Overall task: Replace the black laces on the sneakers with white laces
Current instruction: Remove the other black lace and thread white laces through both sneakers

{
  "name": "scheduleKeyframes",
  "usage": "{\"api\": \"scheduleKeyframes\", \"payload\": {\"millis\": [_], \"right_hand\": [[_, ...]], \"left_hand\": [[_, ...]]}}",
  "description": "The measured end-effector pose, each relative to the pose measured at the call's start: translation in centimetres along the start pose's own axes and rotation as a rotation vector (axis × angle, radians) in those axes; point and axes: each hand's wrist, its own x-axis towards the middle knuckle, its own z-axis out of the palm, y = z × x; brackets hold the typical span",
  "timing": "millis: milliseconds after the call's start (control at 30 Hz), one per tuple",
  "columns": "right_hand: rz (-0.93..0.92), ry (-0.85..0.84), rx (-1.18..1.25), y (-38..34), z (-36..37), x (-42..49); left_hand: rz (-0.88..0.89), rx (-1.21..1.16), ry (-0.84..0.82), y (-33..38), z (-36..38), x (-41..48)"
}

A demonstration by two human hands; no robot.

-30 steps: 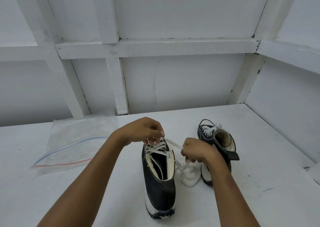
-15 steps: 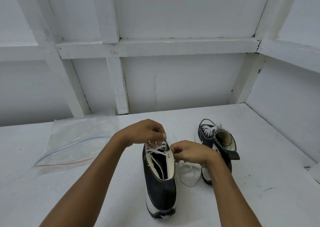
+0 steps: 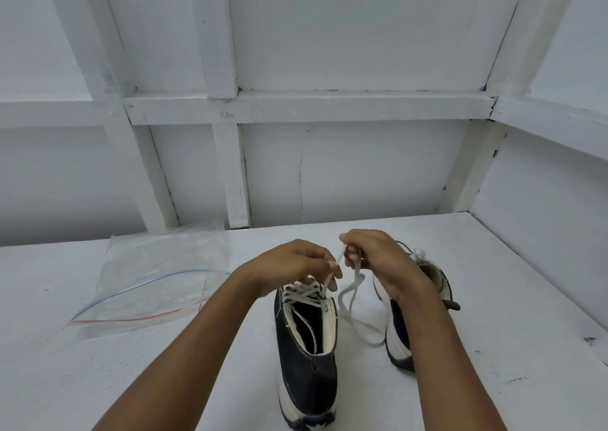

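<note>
A black high-top sneaker (image 3: 307,361) stands heel toward me in the middle of the white table, laced with a white lace (image 3: 353,312) up to its upper eyelets. My left hand (image 3: 296,266) rests over the sneaker's tongue area and pinches the lace where it leaves an eyelet. My right hand (image 3: 378,259) is raised beside it and pinches the lace's free end, pulling it up; the slack hangs in a loop down to the table. A second black sneaker (image 3: 424,286) with white laces stands behind my right forearm, partly hidden.
A clear zip bag (image 3: 154,282) with red and blue seal lines lies flat on the table (image 3: 493,299) at the left. White panelled walls close the back and right side. A small dark scuff marks the table's right edge.
My right hand has risen from low beside the sneaker's collar to above it, drawing the white lace upward through the eyelet. My left hand stays on the sneaker's top.
</note>
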Motion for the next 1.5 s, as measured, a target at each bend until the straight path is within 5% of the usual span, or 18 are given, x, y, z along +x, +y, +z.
{"api": "scheduleKeyframes", "payload": {"millis": [367,600,833,967,1100,1300,1500], "right_hand": [[-0.081,0.099,0.425,-3.7,-1.2,0.2],[-0.107,0.131,0.728,-3.8,-1.2,0.0],[-0.162,0.171,0.712,-2.7,-0.3,0.0],[-0.218,0.085,0.611,-1.9,0.7,0.1],[-0.176,-0.094,0.248,-1.4,1.4,-0.2],[-0.04,-0.328,-0.182,-1.2,1.9,-1.0],[0.085,-0.349,-0.581,-1.1,3.0,-0.7]], "left_hand": [[0.273,-0.645,0.189,5.6,-3.8,-1.0],[0.186,-0.403,0.502,2.6,-5.6,-0.3],[-0.007,-0.057,0.735,-2.4,-6.4,0.3],[-0.154,0.19,0.537,-3.6,-5.8,0.2],[-0.166,0.395,0.357,-3.1,-5.2,-0.9],[-0.228,0.419,0.149,-1.5,-4.3,-3.3],[-0.301,0.354,-0.046,-1.6,-3.0,-4.5]]}}
